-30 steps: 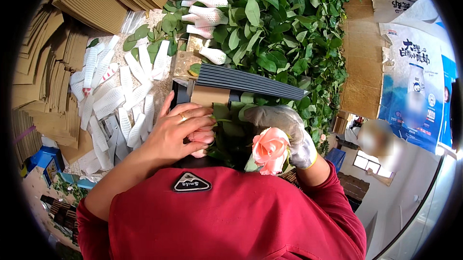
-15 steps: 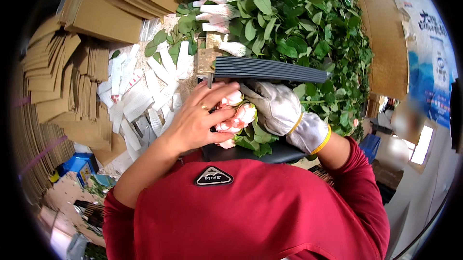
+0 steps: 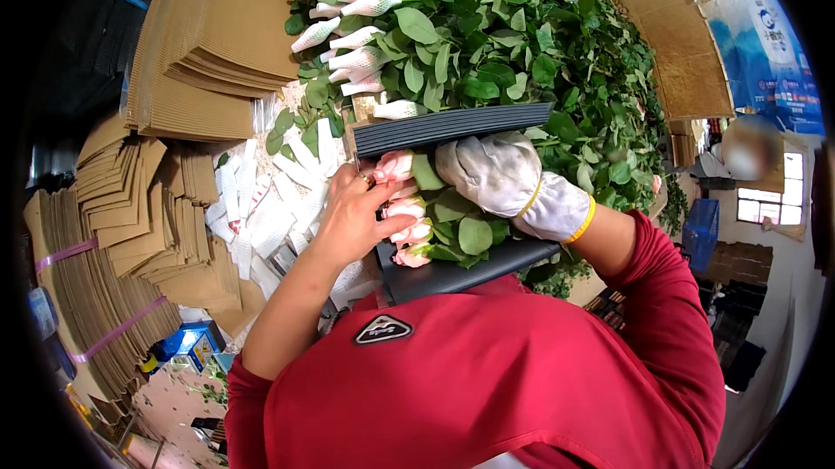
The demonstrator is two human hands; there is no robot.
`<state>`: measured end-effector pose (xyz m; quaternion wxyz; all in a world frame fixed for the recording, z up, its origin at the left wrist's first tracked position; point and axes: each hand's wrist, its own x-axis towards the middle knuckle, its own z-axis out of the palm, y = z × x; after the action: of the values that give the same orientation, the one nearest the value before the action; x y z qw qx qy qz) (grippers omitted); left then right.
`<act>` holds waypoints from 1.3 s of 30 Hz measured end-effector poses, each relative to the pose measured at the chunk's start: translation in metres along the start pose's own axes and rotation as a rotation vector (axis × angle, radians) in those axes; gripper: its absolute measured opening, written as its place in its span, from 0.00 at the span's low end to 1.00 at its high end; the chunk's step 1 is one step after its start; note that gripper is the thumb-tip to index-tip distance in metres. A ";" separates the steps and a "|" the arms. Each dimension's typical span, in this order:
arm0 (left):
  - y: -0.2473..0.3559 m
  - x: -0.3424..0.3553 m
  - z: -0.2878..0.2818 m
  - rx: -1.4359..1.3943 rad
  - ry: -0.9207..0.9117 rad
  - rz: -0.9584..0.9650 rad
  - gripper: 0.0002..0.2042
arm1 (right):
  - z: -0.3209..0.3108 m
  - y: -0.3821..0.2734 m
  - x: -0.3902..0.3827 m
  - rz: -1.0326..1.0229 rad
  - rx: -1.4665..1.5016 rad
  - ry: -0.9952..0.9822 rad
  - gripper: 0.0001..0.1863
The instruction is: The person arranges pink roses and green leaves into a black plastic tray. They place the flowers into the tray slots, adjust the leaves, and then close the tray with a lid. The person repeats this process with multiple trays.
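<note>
Your bare left hand (image 3: 352,221), a ring on one finger, now presses its curled fingers against the row of pink roses (image 3: 404,208), steadying the heads rather than closing around any one. A second ago your gloved right hand (image 3: 491,173) held a single pink rose up near your chest; that bloom has since joined the others, and the glove now lies over the leaves, pinning the stems flat. The roses sit between two dark corrugated sheets (image 3: 452,126), one above the heads and one below against your red shirt (image 3: 487,373), so the bundle looks one flower fuller and ready to be squared up. Beyond them, netted white rosebuds (image 3: 352,8) poke from a bank of green leaves (image 3: 522,43). To your left stand stacks of folded cardboard (image 3: 204,52) and loose white sleeves (image 3: 270,208).
</note>
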<state>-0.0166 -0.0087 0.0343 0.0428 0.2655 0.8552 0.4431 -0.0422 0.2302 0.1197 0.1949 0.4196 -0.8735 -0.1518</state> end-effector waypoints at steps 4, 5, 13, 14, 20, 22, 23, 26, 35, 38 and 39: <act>-0.001 -0.005 0.001 -0.064 0.034 -0.014 0.24 | 0.006 -0.002 0.000 -0.021 0.028 0.063 0.15; -0.004 -0.008 0.003 -0.066 0.034 -0.014 0.24 | 0.003 -0.002 0.004 -0.047 -0.019 0.084 0.17; 0.006 -0.026 0.014 0.291 0.222 0.116 0.23 | 0.004 0.000 0.007 -0.099 0.159 -0.020 0.18; 0.006 -0.026 0.012 0.340 0.194 0.163 0.24 | 0.012 -0.003 0.005 -0.084 0.178 0.020 0.15; -0.019 -0.011 0.017 0.097 0.148 0.102 0.28 | 0.013 -0.009 0.006 -0.142 0.264 -0.141 0.15; -0.018 -0.007 0.015 0.045 0.127 0.078 0.30 | -0.008 -0.005 0.010 -0.084 0.273 -0.219 0.16; -0.017 -0.007 0.011 0.012 0.126 0.089 0.29 | -0.034 -0.007 0.018 0.009 0.247 -0.398 0.18; -0.014 -0.031 -0.010 -0.214 0.271 -0.099 0.23 | -0.132 0.001 0.023 0.208 0.428 -0.173 0.19; 0.028 -0.064 -0.008 -0.382 0.241 -0.290 0.11 | -0.109 -0.122 -0.225 0.611 0.731 -1.337 0.22; 0.034 -0.045 -0.004 -0.359 0.255 -0.186 0.16 | -0.133 -0.104 -0.195 0.515 1.192 -0.779 0.16; 0.036 -0.041 -0.003 -0.346 0.265 -0.126 0.18 | -0.160 -0.082 -0.172 0.465 1.360 -0.502 0.13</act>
<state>0.0323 -0.0148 0.0576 0.0026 0.1396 0.7796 0.6105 0.1859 0.3009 0.1885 -0.2844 0.2055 -0.8585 0.3741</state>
